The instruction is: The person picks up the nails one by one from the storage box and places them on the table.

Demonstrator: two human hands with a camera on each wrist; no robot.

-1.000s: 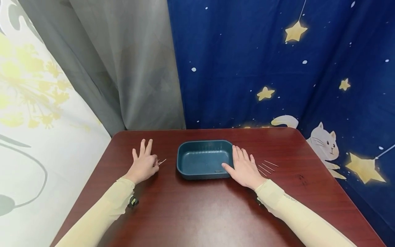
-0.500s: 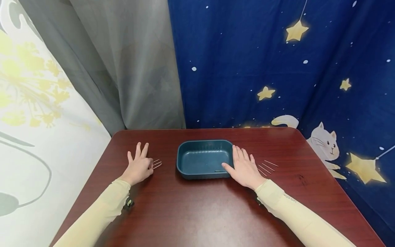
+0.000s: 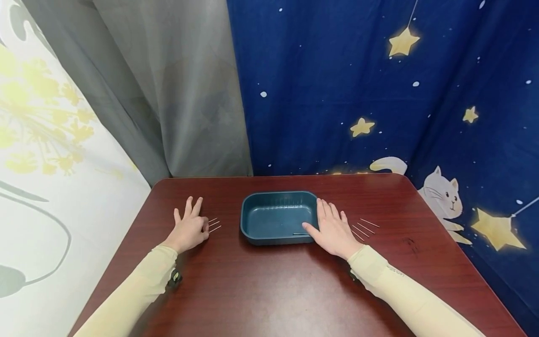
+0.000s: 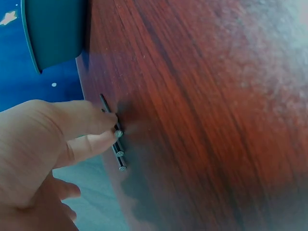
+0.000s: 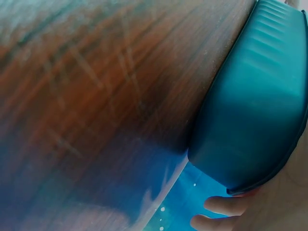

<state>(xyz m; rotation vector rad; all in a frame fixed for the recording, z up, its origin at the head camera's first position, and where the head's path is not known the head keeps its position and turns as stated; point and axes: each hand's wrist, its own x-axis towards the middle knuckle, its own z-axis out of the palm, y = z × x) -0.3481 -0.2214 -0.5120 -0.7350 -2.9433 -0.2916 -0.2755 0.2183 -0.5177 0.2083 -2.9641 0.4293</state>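
In the head view my left hand point(image 3: 188, 230) is low over the table at the left, its thumb and forefinger pinching a nail point(image 4: 119, 134) among three whose heads show in the left wrist view. Their thin shafts point(image 3: 214, 229) stick out to the right of the fingers. The other fingers of that hand are spread. A dark teal rectangular container point(image 3: 278, 241) stands mid-table. Flat and with straight fingers, my right hand point(image 3: 334, 232) rests on its right rim, the thumb reaching inside. One dark nail point(image 3: 300, 234) lies in the container, partly hidden by that thumb.
Several more nails point(image 3: 365, 229) lie fanned out on the table to the right of my right hand. The reddish-brown wooden table point(image 3: 269, 290) reaches back to a grey curtain point(image 3: 202, 93) and a blue star-patterned curtain point(image 3: 311, 93).
My left hand has drawn left and slightly back toward me, and the nails by it now lie fanned, roughly parallel. My right hand and the container have stayed in place.
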